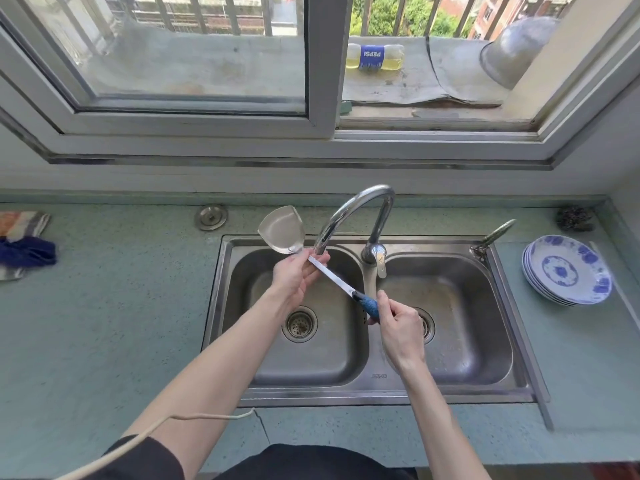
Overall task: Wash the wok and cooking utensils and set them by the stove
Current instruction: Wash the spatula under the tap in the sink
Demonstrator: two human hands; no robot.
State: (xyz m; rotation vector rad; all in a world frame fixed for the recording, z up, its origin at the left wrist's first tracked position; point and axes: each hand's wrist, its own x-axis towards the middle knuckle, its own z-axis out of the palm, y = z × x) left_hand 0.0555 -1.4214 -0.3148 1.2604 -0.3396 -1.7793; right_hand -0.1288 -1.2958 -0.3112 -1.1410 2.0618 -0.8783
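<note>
Both my forearms reach over the double sink. My left hand cradles the spatula shaft near its blade, fingers curled round it; my right hand grips the blue handle, beneath the faucet.

The flat steel spatula over the double stainless-steel sink is silvery grey, its handle grip mottled blue and black. The speckled stone counter around the sink is pale grey-green. Right of the sink, the stacked round china plates are white with blue flower patterns. Left of the sink lie a dark blue cloth and an orange-and-grey striped cloth. Behind the sink, the clear plastic bottle holds yellow liquid and bears a blue label.
</note>
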